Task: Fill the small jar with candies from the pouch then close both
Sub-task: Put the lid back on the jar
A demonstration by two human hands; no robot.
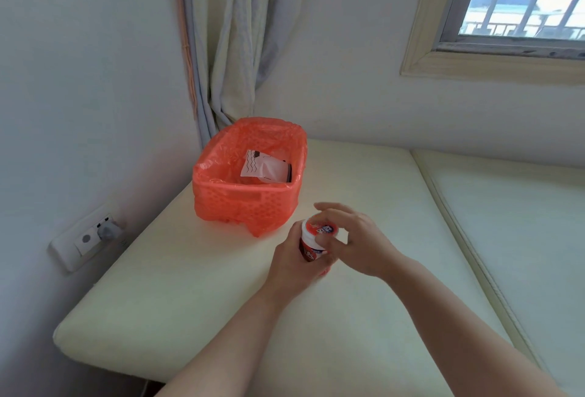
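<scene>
The fingers of the right hand curl over the lid of the small jar, gripping its rim, while the left hand wraps around the jar's red and white body just above the cream counter. Whether candies fill the jar cannot be told. Behind, an orange basket lined with an orange bag holds a white pouch.
</scene>
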